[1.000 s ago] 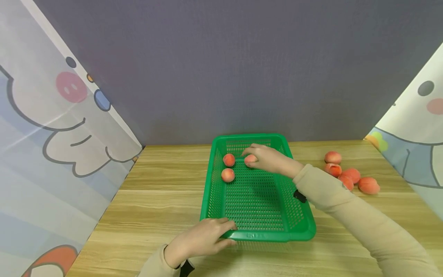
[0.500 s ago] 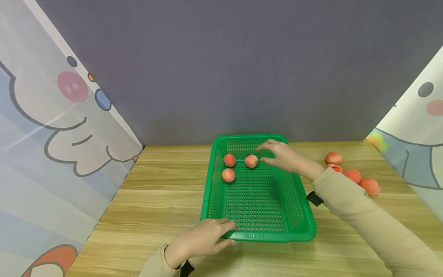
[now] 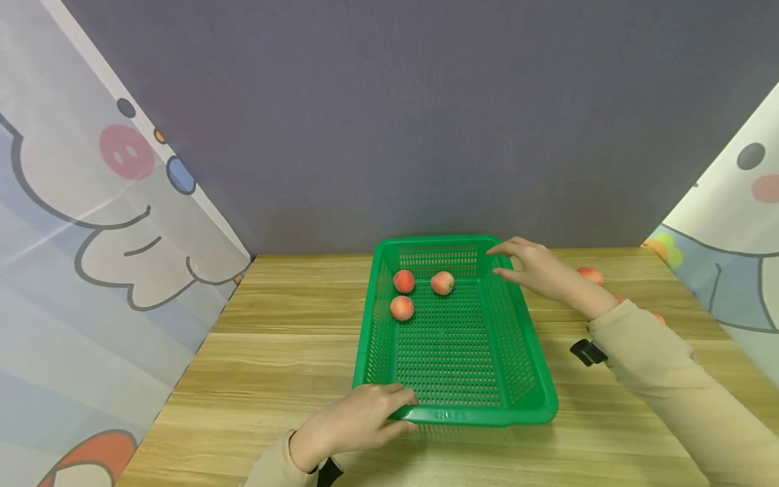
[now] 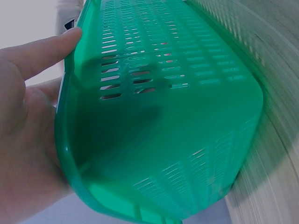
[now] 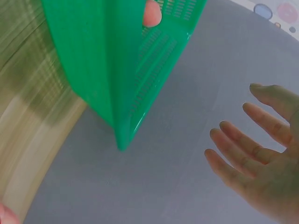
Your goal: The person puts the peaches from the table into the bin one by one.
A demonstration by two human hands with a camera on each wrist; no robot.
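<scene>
A grey wall (image 3: 389, 115) fills the upper half of the head view, flanked by cartoon-printed curtains at the left (image 3: 79, 223) and right (image 3: 730, 230) edges. Below it a wooden table (image 3: 274, 352) spans the lower half of the frame. A green perforated basket (image 3: 453, 358) lies at the centre of the table, its long side running away from the viewer. At the lower centre, the left hand (image 3: 349, 425) grips the basket's near left corner, thumb curled over the rim and the other fingers under or along the edge; in the left wrist view the thumb (image 4: 44, 49) lies against the rim of the basket (image 4: 163, 116). The right hand (image 3: 538, 270) hovers at the right of centre, over the basket's far right corner, holding nothing, its fingers straight and spread; the right wrist view shows the fingers (image 5: 243, 140) apart against the grey wall, clear of the basket (image 5: 112, 60). Three peaches lie in the far left part of the basket: one at the back left (image 3: 404, 281), one just right of it (image 3: 442, 283), and one nearer the viewer (image 3: 402, 308). More peaches (image 3: 589, 274) sit on the table at the right, partly hidden behind the right arm.
</scene>
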